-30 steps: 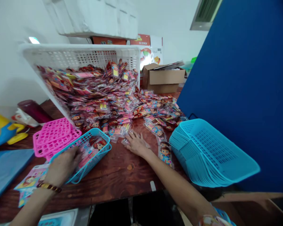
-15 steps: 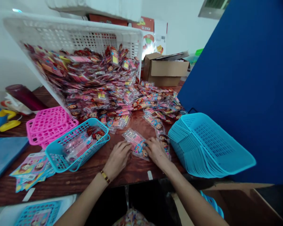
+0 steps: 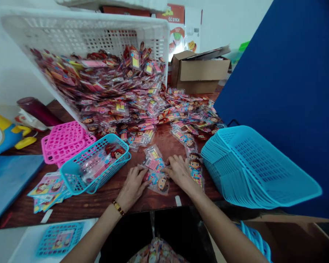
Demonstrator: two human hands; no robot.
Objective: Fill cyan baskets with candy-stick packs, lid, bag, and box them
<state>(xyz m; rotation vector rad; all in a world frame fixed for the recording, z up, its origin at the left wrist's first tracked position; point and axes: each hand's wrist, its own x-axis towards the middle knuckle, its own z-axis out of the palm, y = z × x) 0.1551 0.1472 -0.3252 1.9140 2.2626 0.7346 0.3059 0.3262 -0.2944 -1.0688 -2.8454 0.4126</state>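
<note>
Two small clear plastic packets with cartoon prints lie overlapping on the dark wood table in front of me. My left hand pinches the left edge of the lower packet. My right hand has its fingers closed at the right side, where the upper packet overlaps the lower one; its exact grip is partly hidden. Beside my right wrist lie more packets. To the left, a small blue basket holds several packets and a red-haired figure print.
A tipped white crate spills a large heap of packets across the back. Nested blue baskets stand at right, beside a blue panel. Pink lids and printed cards lie left. A cardboard box stands behind.
The packets between my hands have spread apart: one lies higher, the other lower and turned. My right hand has shifted slightly up, and the whole view has moved a little.
</note>
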